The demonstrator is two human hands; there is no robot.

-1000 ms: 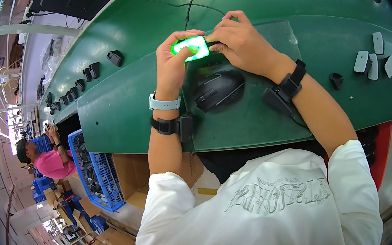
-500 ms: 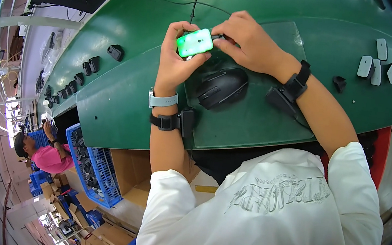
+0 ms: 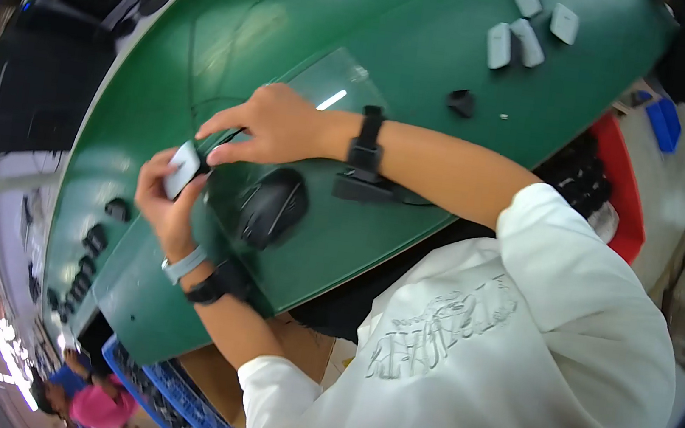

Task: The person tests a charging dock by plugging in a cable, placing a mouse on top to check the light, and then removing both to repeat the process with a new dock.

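White plastic box (image 3: 183, 170) is held in the left hand (image 3: 157, 202), fingers closed round its edges, above the green desk (image 3: 443, 59). Green glow seen half a second ago is gone; bare white shell is now shown. Black lead (image 3: 230, 137) is routed between thumb and forefinger of the right hand (image 3: 285, 126), by the box's end; whether it's gripped or plugged in can't be told, too blurred. Read: power probably cut, or light cycled off; cause not shown. View has also been swung, right side of desk brought closer to centre. Black mouse (image 3: 276, 208) is parked just beside the hands. Farther off: small black piece (image 3: 460, 102), four loose white cases (image 3: 498, 47), row of black blocks (image 3: 96, 238), black monitor (image 3: 48, 88), co-worker in pink (image 3: 103, 407).
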